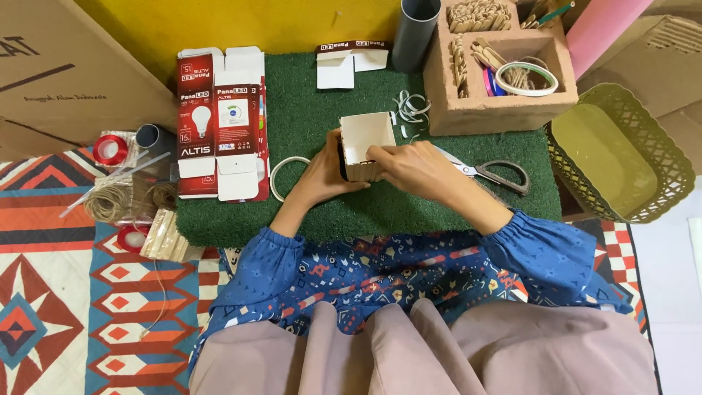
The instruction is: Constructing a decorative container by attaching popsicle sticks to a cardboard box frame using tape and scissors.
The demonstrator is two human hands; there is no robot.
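The small open-topped cardboard box (365,145) stands near the middle of the green turf mat (409,205), held between both hands, so it seems braced against tipping while its near wall is worked. Far left, on the patterned rug (44,292), lie a red tape roll (110,149), twine (110,202) and a bundle of flat wooden sticks (162,238), grouped within arm's reach. A flattened red-and-white bulb carton (221,124) lies on the mat's left edge, with a white ring (280,178) beside it. The left hand (322,175) cups the box's left side, fingers curled against it. The right hand (413,170) presses fingertips together on the front rim. Scissors (493,174) lie just beyond that wrist; a compartmented cardboard organiser (504,110) and a yellow-green basket (621,157) sit to the right.
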